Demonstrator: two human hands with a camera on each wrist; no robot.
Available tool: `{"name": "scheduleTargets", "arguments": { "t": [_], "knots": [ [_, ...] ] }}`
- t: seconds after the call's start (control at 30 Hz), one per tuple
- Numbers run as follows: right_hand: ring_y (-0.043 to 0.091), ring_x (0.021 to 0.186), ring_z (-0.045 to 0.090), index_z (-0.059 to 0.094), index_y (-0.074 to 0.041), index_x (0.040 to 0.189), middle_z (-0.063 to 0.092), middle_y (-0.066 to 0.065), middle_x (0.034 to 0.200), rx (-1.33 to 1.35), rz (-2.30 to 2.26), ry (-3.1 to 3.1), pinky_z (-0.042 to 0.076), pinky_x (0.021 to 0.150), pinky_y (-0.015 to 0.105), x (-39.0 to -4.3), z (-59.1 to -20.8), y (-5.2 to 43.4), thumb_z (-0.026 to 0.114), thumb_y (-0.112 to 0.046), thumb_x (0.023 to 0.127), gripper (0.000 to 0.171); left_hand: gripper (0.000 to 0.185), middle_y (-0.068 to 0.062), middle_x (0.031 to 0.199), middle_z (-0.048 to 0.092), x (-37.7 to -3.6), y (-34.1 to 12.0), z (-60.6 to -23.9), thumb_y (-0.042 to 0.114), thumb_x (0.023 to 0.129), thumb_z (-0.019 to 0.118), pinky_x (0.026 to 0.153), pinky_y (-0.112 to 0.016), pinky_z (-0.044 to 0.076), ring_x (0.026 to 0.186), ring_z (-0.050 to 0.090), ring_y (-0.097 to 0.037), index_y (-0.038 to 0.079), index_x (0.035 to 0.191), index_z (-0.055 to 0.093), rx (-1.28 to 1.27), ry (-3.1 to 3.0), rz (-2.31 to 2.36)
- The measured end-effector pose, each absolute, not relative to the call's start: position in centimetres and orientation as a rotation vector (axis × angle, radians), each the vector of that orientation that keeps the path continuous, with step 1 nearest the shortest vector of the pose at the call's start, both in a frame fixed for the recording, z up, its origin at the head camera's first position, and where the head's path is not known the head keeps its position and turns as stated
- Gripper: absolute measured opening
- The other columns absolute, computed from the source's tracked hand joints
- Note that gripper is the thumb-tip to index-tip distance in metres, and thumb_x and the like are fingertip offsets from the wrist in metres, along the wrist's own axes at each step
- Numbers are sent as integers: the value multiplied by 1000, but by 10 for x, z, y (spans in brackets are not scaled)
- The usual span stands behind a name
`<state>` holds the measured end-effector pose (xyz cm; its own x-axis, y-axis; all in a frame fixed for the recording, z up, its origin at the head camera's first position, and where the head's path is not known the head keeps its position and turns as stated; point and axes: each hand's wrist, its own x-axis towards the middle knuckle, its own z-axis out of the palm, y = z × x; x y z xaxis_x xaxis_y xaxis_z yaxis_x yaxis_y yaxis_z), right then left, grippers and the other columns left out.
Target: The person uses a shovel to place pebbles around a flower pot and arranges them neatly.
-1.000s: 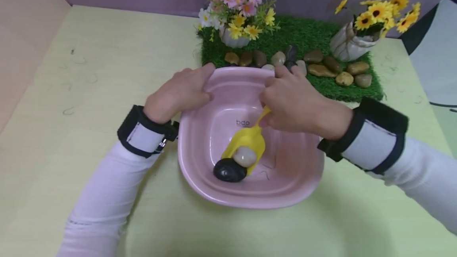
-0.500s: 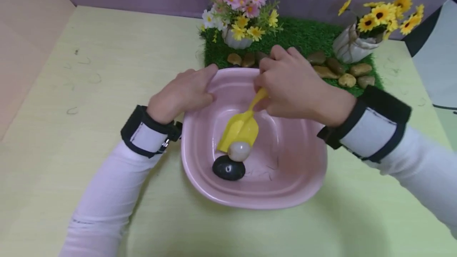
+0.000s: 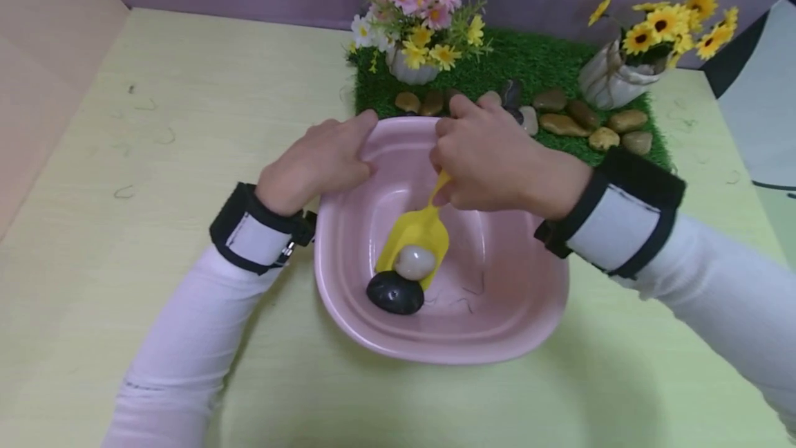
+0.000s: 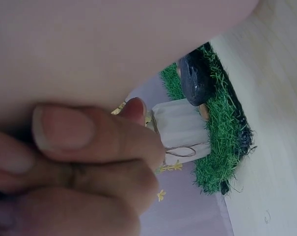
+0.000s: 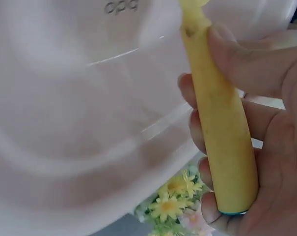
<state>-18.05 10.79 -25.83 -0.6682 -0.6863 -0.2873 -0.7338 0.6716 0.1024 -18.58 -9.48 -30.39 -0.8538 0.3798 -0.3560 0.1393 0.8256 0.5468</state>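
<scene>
scooping step in hand, judging by the pale stone point(image 3: 414, 262) lying on the blade of the yellow scoop point(image 3: 415, 234), low in the pink basin point(image 3: 497, 337), touching the black stone point(image 3: 395, 292) at its near side. next move probably calls for a level, slow lift so nothing rolls off. right hand point(image 3: 491, 161) above the far part of the basin, fingers curled around the scoop handle. left hand point(image 3: 317, 164) on the far left rim, fingers pinching it, wrist angled inward.

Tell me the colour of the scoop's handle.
Yellow; the scoop's handle shows best in the right wrist view.
</scene>
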Motion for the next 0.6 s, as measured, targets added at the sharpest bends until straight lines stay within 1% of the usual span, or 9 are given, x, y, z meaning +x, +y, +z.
{"name": "scheduleTargets", "arguments": {
  "t": [0.07, 0.17, 0.27, 0.37, 0.43, 0.5, 0.6],
  "knots": [
    [29, 88, 45, 75, -15, 83, 65, 6, 90, -1147, 257, 2652, 37, 71, 39, -182, -260, 106, 79, -42, 80, 28, 25, -14, 97, 62, -186, -94, -304, 11, 95, 57, 52, -28, 59, 70, 70, -25, 10, 116, 44, 390, 2551, 712],
    [28, 87, 46, 77, -16, 81, 69, 5, 90, -1104, 146, 2611, 36, 70, 36, -185, -262, 105, 82, -40, 78, 25, 25, -14, 97, 62, -186, -94, -305, 10, 94, 57, 52, -28, 59, 70, 70, -25, 9, 116, 44, 399, 2547, 723],
    [27, 86, 49, 77, -17, 80, 72, 2, 85, -1028, 78, 2566, 38, 74, 37, -188, -261, 108, 82, -39, 77, 23, 25, -14, 98, 62, -186, -94, -305, 10, 95, 57, 52, -28, 59, 69, 71, -25, 9, 117, 45, 408, 2542, 746],
    [24, 84, 54, 77, -18, 82, 73, -2, 81, -917, 67, 2534, 42, 76, 37, -192, -258, 115, 80, -40, 79, 23, 26, -14, 98, 62, -185, -94, -304, 10, 95, 57, 51, -28, 60, 68, 71, -24, 9, 118, 45, 404, 2536, 759],
    [22, 79, 57, 77, -18, 84, 73, -3, 79, -857, 56, 2519, 44, 74, 35, -194, -256, 120, 78, -40, 81, 23, 27, -14, 98, 62, -185, -94, -304, 10, 95, 57, 51, -28, 60, 68, 71, -24, 9, 119, 45, 393, 2531, 765],
    [20, 78, 58, 77, -20, 88, 73, -4, 82, -802, 61, 2508, 43, 70, 34, -196, -254, 123, 77, -43, 82, 24, 27, -14, 99, 62, -185, -95, -303, 10, 95, 57, 51, -29, 60, 68, 71, -25, 9, 119, 45, 386, 2526, 764],
    [19, 79, 59, 78, -21, 90, 74, -5, 84, -783, 61, 2507, 43, 70, 35, -199, -252, 126, 76, -44, 82, 25, 27, -14, 99, 62, -185, -96, -303, 10, 95, 57, 52, -29, 60, 69, 71, -25, 9, 118, 45, 385, 2528, 757]
  ]
}}
